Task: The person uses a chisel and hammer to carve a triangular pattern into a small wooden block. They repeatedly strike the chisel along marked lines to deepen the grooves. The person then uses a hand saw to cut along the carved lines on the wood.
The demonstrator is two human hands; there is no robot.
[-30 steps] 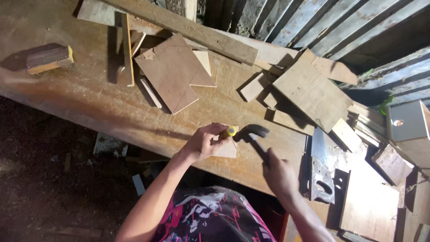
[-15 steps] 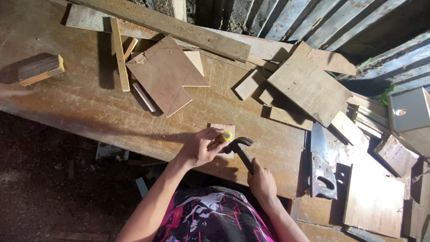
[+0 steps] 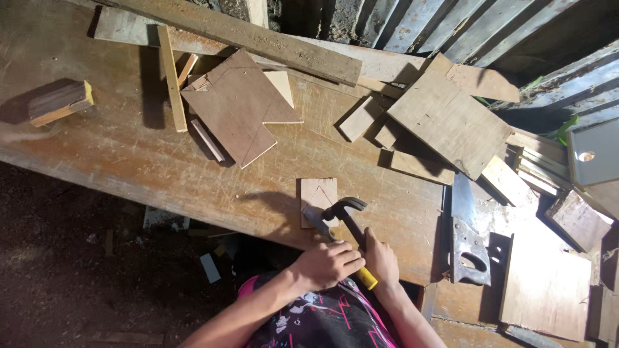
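Observation:
A small square wood piece lies flat on the worn wooden bench near its front edge. A claw hammer with a black head and yellow handle end rests its head just right of that piece. My right hand grips the hammer's handle at the bench edge. My left hand is closed beside it, over the handle. A grey metal tool sticks out from it toward the wood piece. What kind of tool it is cannot be told.
A handsaw lies to the right. Plywood boards, a long plank, a square board and several offcuts crowd the back. A block sits far left. More panels lie at the right. Dark floor lies below the bench.
Both hands have drawn back toward my body to the bench's front edge. The small wood piece, covered by my left hand before, now lies uncovered. The hammer head rests beside it.

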